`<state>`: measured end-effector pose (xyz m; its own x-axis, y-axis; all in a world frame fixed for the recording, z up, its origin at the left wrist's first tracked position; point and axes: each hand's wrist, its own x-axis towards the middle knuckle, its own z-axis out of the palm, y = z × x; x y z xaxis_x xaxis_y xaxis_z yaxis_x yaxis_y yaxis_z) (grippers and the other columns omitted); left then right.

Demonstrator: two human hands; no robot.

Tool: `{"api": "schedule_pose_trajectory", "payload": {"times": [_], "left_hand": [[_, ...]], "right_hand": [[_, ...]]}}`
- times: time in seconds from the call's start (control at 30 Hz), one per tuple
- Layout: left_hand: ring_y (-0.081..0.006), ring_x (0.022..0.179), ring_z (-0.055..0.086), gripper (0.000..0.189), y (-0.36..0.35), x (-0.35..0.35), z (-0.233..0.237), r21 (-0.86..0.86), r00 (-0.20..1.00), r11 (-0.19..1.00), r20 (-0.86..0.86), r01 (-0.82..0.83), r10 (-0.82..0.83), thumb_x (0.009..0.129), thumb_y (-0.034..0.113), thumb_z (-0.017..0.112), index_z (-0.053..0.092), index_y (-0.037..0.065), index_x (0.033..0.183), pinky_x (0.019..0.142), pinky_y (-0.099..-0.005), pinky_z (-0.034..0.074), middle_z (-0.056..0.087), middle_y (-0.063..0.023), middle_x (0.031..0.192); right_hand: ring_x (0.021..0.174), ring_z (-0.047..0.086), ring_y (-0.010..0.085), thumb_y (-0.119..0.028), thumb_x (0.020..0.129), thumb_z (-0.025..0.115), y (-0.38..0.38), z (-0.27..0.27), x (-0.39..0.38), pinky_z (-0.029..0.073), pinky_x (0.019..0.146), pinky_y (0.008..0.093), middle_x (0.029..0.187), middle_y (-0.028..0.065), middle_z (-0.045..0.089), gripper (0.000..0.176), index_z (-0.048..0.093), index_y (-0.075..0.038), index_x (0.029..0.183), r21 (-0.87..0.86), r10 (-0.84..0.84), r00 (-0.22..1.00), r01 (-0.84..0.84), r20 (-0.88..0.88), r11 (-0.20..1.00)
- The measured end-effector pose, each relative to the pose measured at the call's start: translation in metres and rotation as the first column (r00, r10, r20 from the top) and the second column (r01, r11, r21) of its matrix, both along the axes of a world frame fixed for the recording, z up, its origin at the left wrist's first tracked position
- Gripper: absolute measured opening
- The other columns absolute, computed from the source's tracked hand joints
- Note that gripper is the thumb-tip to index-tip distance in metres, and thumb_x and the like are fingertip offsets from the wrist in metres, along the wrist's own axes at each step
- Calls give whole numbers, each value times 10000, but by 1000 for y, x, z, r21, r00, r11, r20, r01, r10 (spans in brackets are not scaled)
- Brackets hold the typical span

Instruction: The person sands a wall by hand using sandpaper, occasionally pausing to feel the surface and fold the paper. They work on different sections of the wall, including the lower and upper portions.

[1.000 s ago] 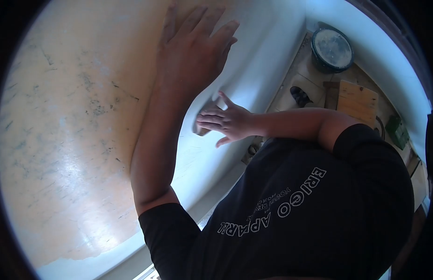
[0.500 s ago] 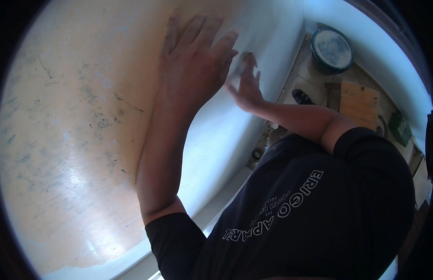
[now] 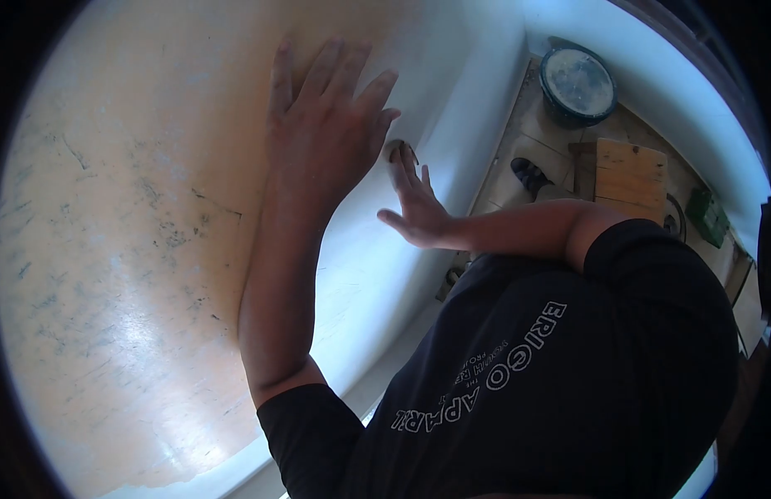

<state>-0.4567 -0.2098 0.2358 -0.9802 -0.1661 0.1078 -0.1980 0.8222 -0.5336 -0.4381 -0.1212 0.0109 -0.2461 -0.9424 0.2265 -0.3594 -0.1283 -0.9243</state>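
My left hand (image 3: 327,133) lies flat with its fingers spread on a large smooth panel (image 3: 136,208), tan with dark scratches and scuffs. To its right, my right hand (image 3: 420,204) reaches over the panel's white curved side (image 3: 464,116). Its fingers are stretched out and the thumb stands apart. A small dark patch (image 3: 395,151) shows at the right fingertips; I cannot tell whether it is a stain or a thin piece under them.
A dark bucket (image 3: 578,86) with a pale, crusted top stands on the tiled floor at the upper right. Near it are a wooden stool (image 3: 631,179), a green box (image 3: 706,218) and my foot in a dark sandal (image 3: 531,176). A white curved wall (image 3: 681,104) runs behind them.
My right hand has moved down and to the left in view, along the white side. The whole view has shifted slightly; my left hand stays flat on the panel.
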Motion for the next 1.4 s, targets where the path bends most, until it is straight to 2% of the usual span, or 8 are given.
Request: {"api": "schedule_pose_trajectory", "payload": {"times": [0.2, 0.33, 0.47, 0.6, 0.8, 0.9, 1.33, 1.4], "left_hand": [[-188, 1278, 475, 329, 1, -1, -1, 58, 999, 998, -26, 24, -22, 801, 343, 711, 678, 234, 1109, 1156, -547, 200, 572, -8, 1299], [-185, 1284, 468, 327, 1, 0, -2, 54, 1000, 998, -20, 11, -10, 797, 343, 714, 680, 236, 1104, 1153, -550, 206, 567, -7, 1305], [-187, 1290, 460, 338, 2, 1, -2, 47, 1000, 999, -7, 13, -12, 793, 350, 715, 679, 238, 1110, 1151, -560, 204, 563, -9, 1310], [-184, 1311, 456, 397, 3, -3, 0, -4, 998, 999, 51, -37, 37, 804, 385, 704, 642, 292, 1185, 1157, -559, 175, 554, 19, 1340], [-191, 1319, 447, 404, 3, -2, -1, 6, 998, 1000, 52, -29, 29, 795, 385, 712, 642, 288, 1181, 1156, -563, 175, 541, 11, 1357], [-196, 1326, 439, 407, 2, -3, -1, -2, 997, 999, 69, -39, 39, 798, 391, 709, 640, 295, 1187, 1153, -572, 176, 536, 10, 1366], [-204, 1342, 422, 401, 5, -3, 1, 22, 997, 999, 65, -42, 41, 802, 402, 708, 649, 293, 1183, 1159, -582, 147, 539, 0, 1366], [-208, 1339, 427, 400, 9, -6, 5, 27, 996, 999, 77, -45, 43, 805, 397, 707, 646, 286, 1185, 1160, -577, 150, 540, -8, 1368]], "right_hand": [[1475, 2, 351, -637, 916, 446, -67, -35, -31, 11, 1174, 510, 1561, 267, -120, 1054, -110, 61, 1477, 389, -441, 397, 210, 805, 897], [1472, -43, 365, -705, 893, 405, -41, 9, -11, 62, 1182, 486, 1567, 259, -114, 1083, -67, 70, 1484, 306, -318, 614, 129, 722, 943], [1455, 155, 349, -766, 849, 403, -42, 50, -95, 158, 1174, 466, 1579, 222, 82, 1077, 42, -1, 1517, 417, -471, -218, -249, 855, 874], [1480, 8, 331, -715, 886, 410, -47, 41, -28, 61, 1192, 370, 1575, 258, -4, 1074, -22, 56, 1497, 321, -382, 498, 208, 778, 924], [1467, 63, 378, -708, 901, 372, -74, 30, -111, 93, 1195, 450, 1566, 265, 63, 1049, -7, 76, 1486, 486, -489, -28, 171, 872, 857], [1472, 1, 360, -668, 925, 369, -60, 43, -61, 30, 1192, 437, 1566, 269, 42, 999, -1, 66, 1492, 241, -413, 520, 367, 748, 898], [1457, 173, 327, -711, 880, 418, -111, -14, -117, 168, 1178, 413, 1568, 227, 152, 1005, 106, 3, 1515, 505, -628, 285, 401, 724, 764], [1403, 302, 309, -656, 907, 421, -120, -51, -161, 252, 1143, 454, 1535, 166, 284, 841, 228, -100, 1509, 603, -576, -194, 136, 794, 786]]}}
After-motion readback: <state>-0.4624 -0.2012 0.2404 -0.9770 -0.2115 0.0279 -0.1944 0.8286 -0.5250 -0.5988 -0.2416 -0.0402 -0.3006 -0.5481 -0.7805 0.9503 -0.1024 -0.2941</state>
